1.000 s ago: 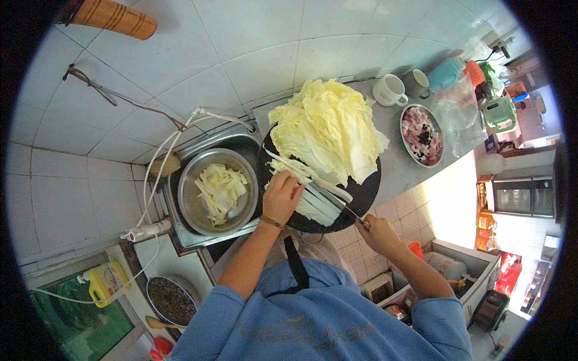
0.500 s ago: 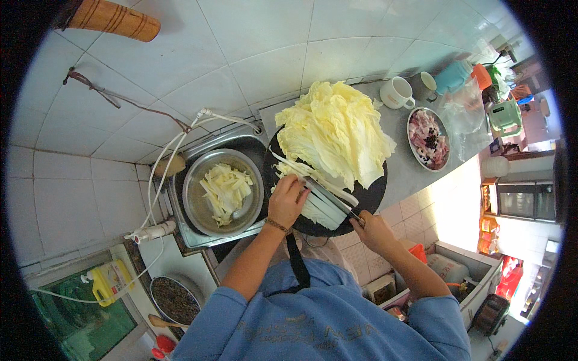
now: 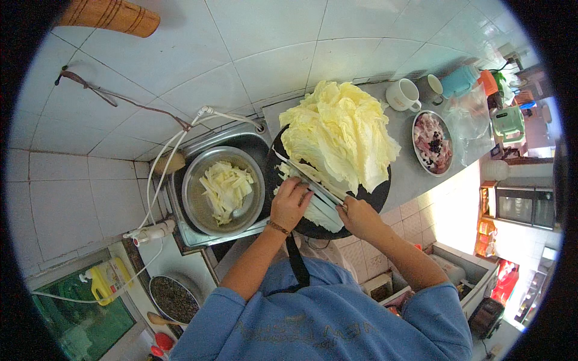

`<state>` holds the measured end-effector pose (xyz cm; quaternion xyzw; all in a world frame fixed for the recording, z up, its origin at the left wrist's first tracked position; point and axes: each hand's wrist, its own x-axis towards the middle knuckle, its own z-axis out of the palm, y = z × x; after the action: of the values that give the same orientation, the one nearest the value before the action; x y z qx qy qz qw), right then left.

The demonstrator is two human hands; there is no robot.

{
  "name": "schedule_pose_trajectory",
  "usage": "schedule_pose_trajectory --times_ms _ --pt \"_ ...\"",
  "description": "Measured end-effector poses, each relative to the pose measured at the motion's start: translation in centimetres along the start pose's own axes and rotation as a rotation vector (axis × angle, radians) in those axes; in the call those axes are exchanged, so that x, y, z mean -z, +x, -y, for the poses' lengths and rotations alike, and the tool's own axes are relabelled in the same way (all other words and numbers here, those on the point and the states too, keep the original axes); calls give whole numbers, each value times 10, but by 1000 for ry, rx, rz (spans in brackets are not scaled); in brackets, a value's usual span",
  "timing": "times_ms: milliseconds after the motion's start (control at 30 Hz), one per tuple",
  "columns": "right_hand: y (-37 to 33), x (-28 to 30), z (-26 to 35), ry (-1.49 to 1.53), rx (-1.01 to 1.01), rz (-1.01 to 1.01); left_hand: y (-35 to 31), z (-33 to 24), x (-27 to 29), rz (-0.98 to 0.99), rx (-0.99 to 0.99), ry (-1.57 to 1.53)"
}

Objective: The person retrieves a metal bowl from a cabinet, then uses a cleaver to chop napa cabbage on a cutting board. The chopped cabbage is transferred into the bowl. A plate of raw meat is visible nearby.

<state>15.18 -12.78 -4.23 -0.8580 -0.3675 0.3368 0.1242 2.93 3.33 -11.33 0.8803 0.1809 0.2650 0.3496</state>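
At nine o'clock of the frame: a yellow jug [image 3: 107, 280] low by the window, a white hose [image 3: 158, 180] running up the tiled wall [image 3: 102, 150].

Right of it, in the sink [image 3: 256, 139]: a steel bowl [image 3: 194, 204] holding cut cabbage strips [image 3: 226, 188].

At centre, on a round dark cutting board [image 3: 378, 188]: a heap of pale napa cabbage leaves [image 3: 340, 135], with a few white stems [image 3: 319, 212] pulled out toward six o'clock.

Left hand [image 3: 290, 203] pressed flat on those stems, fingers curled down over them, pinning rather than gripping. Right hand [image 3: 357, 218] just at three o'clock of it, closed round the handle of a knife [image 3: 310, 177], blade slanting off toward ten o'clock across the stems.

Step in hand, by the look of it: slicing stems into strips, mid-cut. Next stroke calls for sliding the left fingertips back from the edge, knuckles kept ahead of the blade.

Toward two o'clock on the counter: a white mug [image 3: 402, 94], a second grey mug [image 3: 429, 88], a plate of raw meat [image 3: 432, 143], a clear plastic bag [image 3: 466, 120].
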Motion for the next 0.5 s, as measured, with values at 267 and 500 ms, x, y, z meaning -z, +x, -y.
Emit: schedule_pose_trajectory --times_ms 267,500 --pt "50 -11 41 -105 129 -89 0 2 1 23 -4 3" --pt "-24 28 6 -111 -57 27 4 2 10 76 -44 3"
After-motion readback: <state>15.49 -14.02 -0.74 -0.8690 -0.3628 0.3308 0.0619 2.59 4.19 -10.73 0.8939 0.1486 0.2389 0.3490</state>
